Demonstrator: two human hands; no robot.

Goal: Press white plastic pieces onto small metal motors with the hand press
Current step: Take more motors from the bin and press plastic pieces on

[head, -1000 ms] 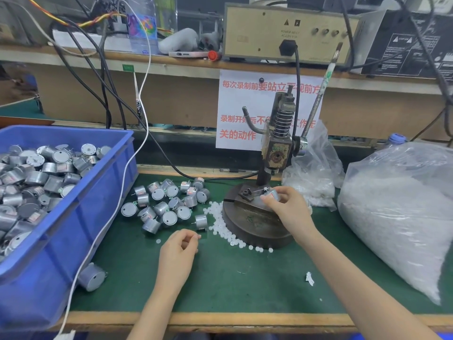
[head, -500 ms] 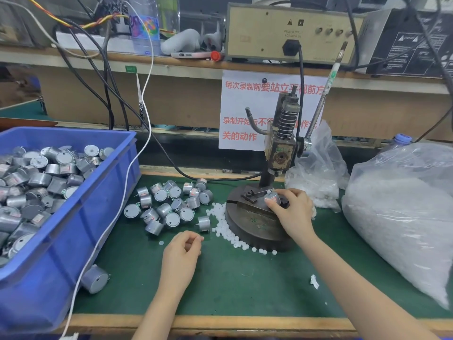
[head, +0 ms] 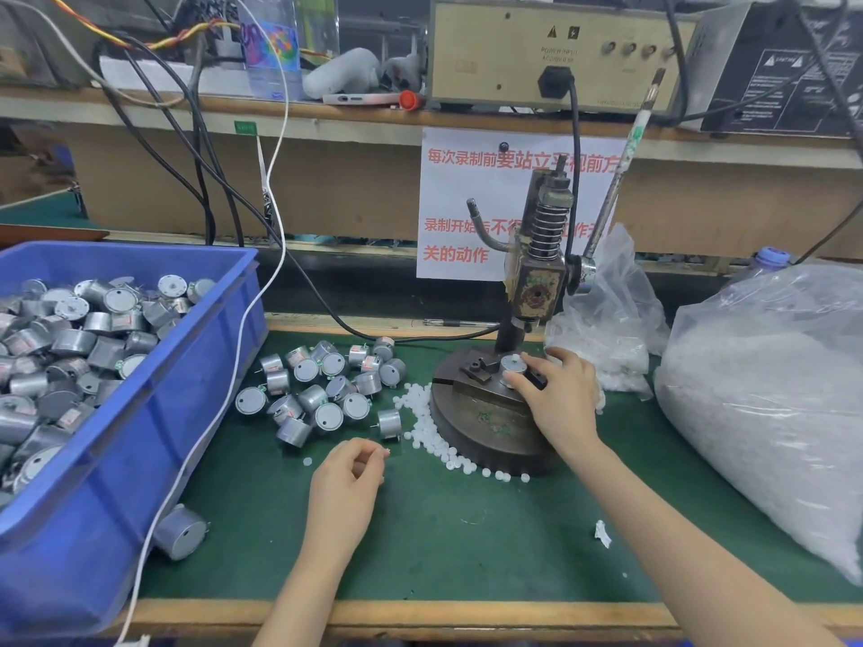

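The right hand grips a small motor sitting on the round base of the hand press. The left hand rests on the green bench, its fingertips pinching a tiny white plastic piece.

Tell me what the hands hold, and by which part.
Right hand grips the motor by its side, on the press; left hand seems to pinch a white piece.

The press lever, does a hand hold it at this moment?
No, the lever stands free; the right hand holds the motor on the press base.
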